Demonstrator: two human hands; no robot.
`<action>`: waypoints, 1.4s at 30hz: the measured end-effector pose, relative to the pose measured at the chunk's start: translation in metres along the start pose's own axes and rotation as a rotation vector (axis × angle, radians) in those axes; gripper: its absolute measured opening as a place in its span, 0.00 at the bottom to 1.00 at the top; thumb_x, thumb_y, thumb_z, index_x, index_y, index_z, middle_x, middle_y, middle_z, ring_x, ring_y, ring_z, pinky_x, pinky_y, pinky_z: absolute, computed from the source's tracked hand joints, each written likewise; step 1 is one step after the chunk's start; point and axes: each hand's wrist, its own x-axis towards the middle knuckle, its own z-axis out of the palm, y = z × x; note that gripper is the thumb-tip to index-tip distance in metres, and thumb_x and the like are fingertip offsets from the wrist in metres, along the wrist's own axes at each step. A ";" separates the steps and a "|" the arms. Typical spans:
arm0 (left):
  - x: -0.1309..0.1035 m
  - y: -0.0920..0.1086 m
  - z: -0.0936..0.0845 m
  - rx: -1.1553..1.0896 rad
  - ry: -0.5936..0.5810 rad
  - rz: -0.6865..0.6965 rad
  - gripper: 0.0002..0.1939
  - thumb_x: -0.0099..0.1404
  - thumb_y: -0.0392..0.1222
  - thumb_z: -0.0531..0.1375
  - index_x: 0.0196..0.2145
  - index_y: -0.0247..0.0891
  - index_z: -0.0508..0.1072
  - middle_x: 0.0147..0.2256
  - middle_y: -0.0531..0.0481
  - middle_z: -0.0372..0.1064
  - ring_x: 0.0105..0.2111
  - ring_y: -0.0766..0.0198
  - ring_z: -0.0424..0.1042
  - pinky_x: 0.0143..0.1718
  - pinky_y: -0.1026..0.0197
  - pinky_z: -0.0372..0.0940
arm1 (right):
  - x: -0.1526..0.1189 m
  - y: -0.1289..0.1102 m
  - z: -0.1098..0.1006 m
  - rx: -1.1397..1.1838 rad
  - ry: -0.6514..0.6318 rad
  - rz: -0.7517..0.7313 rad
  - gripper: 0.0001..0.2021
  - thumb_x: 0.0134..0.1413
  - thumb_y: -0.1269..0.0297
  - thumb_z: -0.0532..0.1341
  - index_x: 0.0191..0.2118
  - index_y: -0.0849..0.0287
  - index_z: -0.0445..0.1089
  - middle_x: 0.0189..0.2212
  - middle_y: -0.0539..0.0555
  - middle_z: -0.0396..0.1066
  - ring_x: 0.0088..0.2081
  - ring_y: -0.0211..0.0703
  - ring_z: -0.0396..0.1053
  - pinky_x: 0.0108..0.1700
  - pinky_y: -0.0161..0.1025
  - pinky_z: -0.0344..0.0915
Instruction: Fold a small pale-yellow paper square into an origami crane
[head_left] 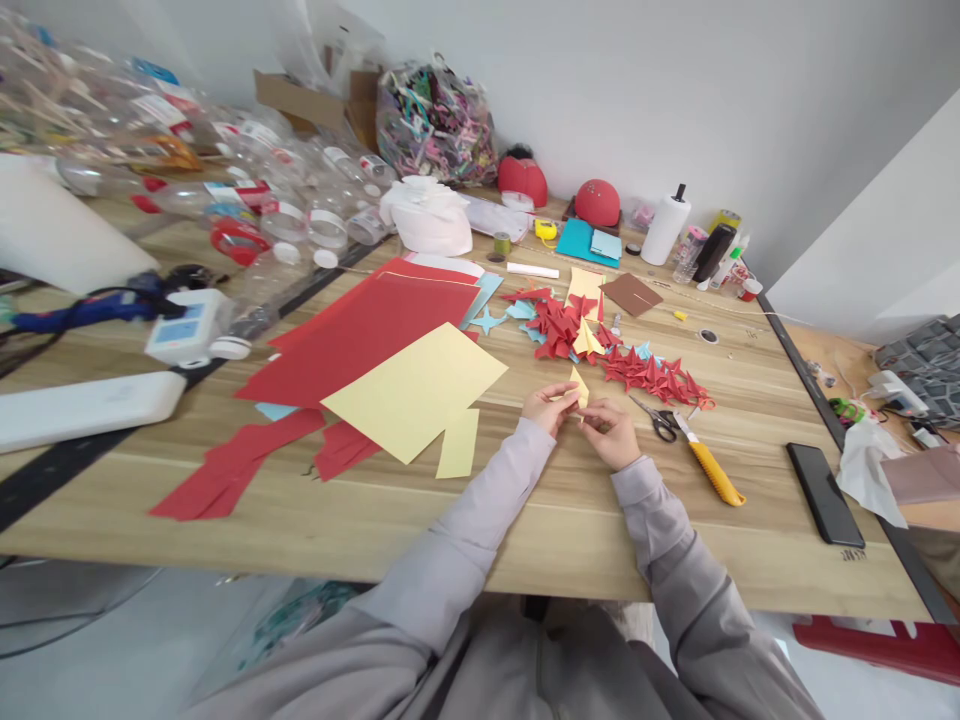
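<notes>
A small folded piece of yellow paper [580, 384] stands between my two hands over the table, its pointed tip upward. My left hand [551, 405] pinches it from the left. At its lower right edge, the fingers of my right hand [609, 430] close on it too; fingers partly cover the paper. Just beyond lies a heap of folded red paper stars [559, 328] with a yellow folded piece [587, 340] on it. More red stars [660, 380] trail off to the right. Black scissors [663, 424] and a yellow-handled utility knife [712, 468] rest right of my right hand.
Left of my hands lie a yellow sheet [416, 392], a yellow strip [458, 445], large red sheets [375, 320] and red strips [232, 465]. A phone [823, 493] lies near the right edge. Plastic bottles [300, 200] crowd the far left; a white bottle [665, 228] stands at the back.
</notes>
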 end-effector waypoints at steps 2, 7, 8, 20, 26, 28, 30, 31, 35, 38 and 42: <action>0.000 0.001 0.001 -0.011 -0.005 -0.002 0.17 0.34 0.36 0.71 0.27 0.32 0.75 0.20 0.54 0.69 0.21 0.73 0.67 0.29 0.66 0.65 | 0.000 -0.002 0.000 0.012 0.003 0.005 0.09 0.42 0.63 0.64 0.33 0.55 0.74 0.33 0.54 0.68 0.26 0.36 0.64 0.28 0.36 0.64; 0.000 -0.001 0.001 0.035 0.052 0.067 0.20 0.30 0.36 0.71 0.26 0.32 0.74 0.20 0.56 0.67 0.21 0.73 0.67 0.27 0.67 0.64 | 0.002 -0.002 0.000 0.052 0.030 0.013 0.04 0.44 0.63 0.62 0.26 0.56 0.72 0.29 0.53 0.68 0.31 0.41 0.67 0.32 0.37 0.64; -0.001 -0.001 0.001 0.039 0.054 0.070 0.20 0.30 0.37 0.71 0.26 0.33 0.74 0.19 0.57 0.66 0.21 0.73 0.67 0.27 0.66 0.64 | 0.002 -0.002 0.000 0.057 0.032 0.030 0.04 0.44 0.63 0.62 0.25 0.57 0.71 0.28 0.53 0.68 0.30 0.40 0.66 0.31 0.37 0.64; -0.007 0.005 0.003 -0.063 -0.009 -0.080 0.14 0.35 0.31 0.69 0.24 0.32 0.72 0.16 0.56 0.65 0.17 0.74 0.63 0.19 0.69 0.58 | 0.002 -0.001 0.002 0.076 0.037 0.134 0.05 0.40 0.63 0.64 0.23 0.57 0.69 0.21 0.50 0.68 0.22 0.36 0.61 0.25 0.35 0.59; -0.005 0.005 0.003 -0.098 0.062 -0.065 0.14 0.36 0.29 0.69 0.24 0.33 0.72 0.19 0.55 0.68 0.18 0.74 0.64 0.20 0.69 0.60 | 0.001 0.000 0.002 0.084 0.038 0.186 0.05 0.39 0.63 0.65 0.23 0.58 0.69 0.20 0.49 0.68 0.20 0.35 0.60 0.24 0.35 0.58; -0.005 0.006 0.004 -0.107 0.088 -0.045 0.13 0.37 0.30 0.68 0.24 0.33 0.72 0.20 0.54 0.69 0.20 0.73 0.66 0.22 0.69 0.61 | 0.001 0.001 0.002 0.066 0.020 0.187 0.06 0.38 0.63 0.65 0.23 0.58 0.68 0.19 0.49 0.67 0.20 0.35 0.60 0.24 0.35 0.58; -0.005 0.007 0.004 -0.118 0.086 -0.039 0.13 0.37 0.30 0.69 0.23 0.33 0.72 0.20 0.54 0.70 0.22 0.71 0.68 0.25 0.68 0.63 | 0.000 -0.001 0.003 0.039 -0.004 0.180 0.06 0.38 0.64 0.65 0.22 0.58 0.68 0.19 0.48 0.67 0.20 0.35 0.60 0.25 0.35 0.59; -0.005 0.007 0.004 -0.122 0.075 -0.040 0.13 0.36 0.31 0.69 0.23 0.33 0.72 0.20 0.54 0.70 0.22 0.71 0.68 0.26 0.67 0.64 | -0.001 -0.003 0.003 0.036 -0.010 0.176 0.06 0.38 0.64 0.65 0.22 0.58 0.68 0.19 0.48 0.67 0.20 0.35 0.60 0.25 0.35 0.59; -0.006 0.005 0.005 -0.128 0.021 -0.042 0.14 0.34 0.34 0.70 0.22 0.33 0.72 0.21 0.52 0.71 0.23 0.69 0.69 0.27 0.66 0.64 | 0.000 -0.010 -0.001 0.161 0.019 0.185 0.07 0.40 0.62 0.64 0.24 0.58 0.67 0.21 0.49 0.68 0.22 0.36 0.63 0.26 0.35 0.60; -0.006 0.002 0.005 -0.100 0.004 -0.037 0.16 0.31 0.37 0.71 0.21 0.33 0.72 0.21 0.52 0.71 0.22 0.69 0.69 0.26 0.65 0.63 | 0.002 -0.013 -0.004 0.282 0.052 0.236 0.10 0.45 0.56 0.61 0.25 0.58 0.67 0.21 0.50 0.68 0.23 0.36 0.64 0.27 0.35 0.61; -0.007 -0.002 0.006 -0.062 -0.023 -0.038 0.18 0.30 0.39 0.72 0.21 0.32 0.72 0.20 0.52 0.71 0.20 0.67 0.69 0.25 0.63 0.63 | 0.004 -0.010 -0.006 0.374 0.057 0.243 0.12 0.47 0.54 0.60 0.25 0.59 0.68 0.20 0.49 0.68 0.22 0.35 0.64 0.26 0.34 0.60</action>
